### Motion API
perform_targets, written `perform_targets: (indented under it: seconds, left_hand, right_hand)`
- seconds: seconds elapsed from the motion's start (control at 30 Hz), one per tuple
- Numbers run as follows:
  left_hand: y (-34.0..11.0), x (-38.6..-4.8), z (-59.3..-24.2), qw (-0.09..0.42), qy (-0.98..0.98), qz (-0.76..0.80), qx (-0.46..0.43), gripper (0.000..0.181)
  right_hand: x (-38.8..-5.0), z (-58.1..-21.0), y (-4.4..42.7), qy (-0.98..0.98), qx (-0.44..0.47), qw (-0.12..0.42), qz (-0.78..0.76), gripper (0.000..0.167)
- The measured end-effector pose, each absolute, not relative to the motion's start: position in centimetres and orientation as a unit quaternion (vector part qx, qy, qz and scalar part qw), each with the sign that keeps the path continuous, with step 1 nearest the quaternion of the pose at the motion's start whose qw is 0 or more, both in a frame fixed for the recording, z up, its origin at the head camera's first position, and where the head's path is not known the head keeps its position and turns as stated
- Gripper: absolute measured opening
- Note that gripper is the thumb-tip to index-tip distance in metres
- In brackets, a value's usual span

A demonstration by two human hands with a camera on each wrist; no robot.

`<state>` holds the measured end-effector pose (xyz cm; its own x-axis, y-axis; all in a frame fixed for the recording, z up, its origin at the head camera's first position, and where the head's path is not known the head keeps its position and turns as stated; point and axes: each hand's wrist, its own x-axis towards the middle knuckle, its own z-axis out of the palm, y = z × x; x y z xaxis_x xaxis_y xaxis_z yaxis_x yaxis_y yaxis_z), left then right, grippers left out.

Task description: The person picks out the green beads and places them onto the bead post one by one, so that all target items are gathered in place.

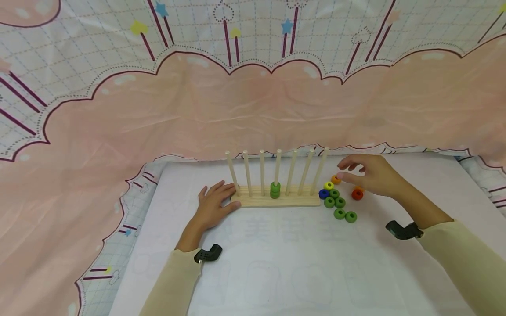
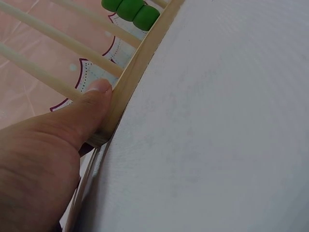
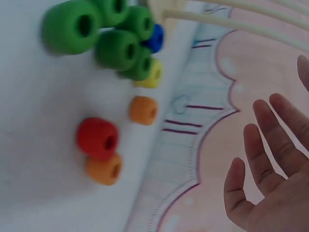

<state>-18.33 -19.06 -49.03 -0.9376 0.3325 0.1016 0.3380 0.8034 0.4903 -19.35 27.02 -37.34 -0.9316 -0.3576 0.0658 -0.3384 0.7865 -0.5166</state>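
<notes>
A wooden base [image 1: 253, 202] with several upright pegs stands on the table, and green beads [image 1: 275, 190] are stacked on its middle peg. My left hand [image 1: 213, 205] grips the left end of the base; in the left wrist view the thumb of that hand [image 2: 53, 140] presses on the base's edge [image 2: 128, 79]. Over the loose beads at the right, my right hand [image 1: 369, 174] hovers with relaxed fingers, holding nothing. Beneath and beside it lie an orange bead [image 1: 336, 179] and a red bead [image 1: 357, 194]. In the right wrist view the fingers of my right hand [image 3: 275, 169] are spread apart.
Several loose green beads [image 1: 339, 213] lie right of the base, beside a blue bead [image 1: 323, 194] and a yellow bead [image 1: 329, 185]. Another orange bead [image 3: 105, 170] touches the red one. A patterned pink and white cloth [image 1: 276, 109] hangs behind the white table [image 1: 276, 263].
</notes>
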Motion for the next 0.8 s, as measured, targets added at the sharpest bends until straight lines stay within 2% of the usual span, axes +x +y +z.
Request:
perform_targets:
  seconds: [0.33, 0.8]
  left_hand:
    - [-19.1, -18.2, -49.0, 0.010, -0.949, -0.259, -0.177, 0.060]
    - [-19.0, -18.2, -48.8, 0.009, -0.949, -0.262, -0.178, 0.060]
  right_hand:
    - [-19.0, -41.3, 29.5, 0.943, -0.193, 0.064, -0.262, 0.025]
    - [-19.4, -43.9, 30.2, 0.943, -0.197, 0.120, -0.242, 0.029]
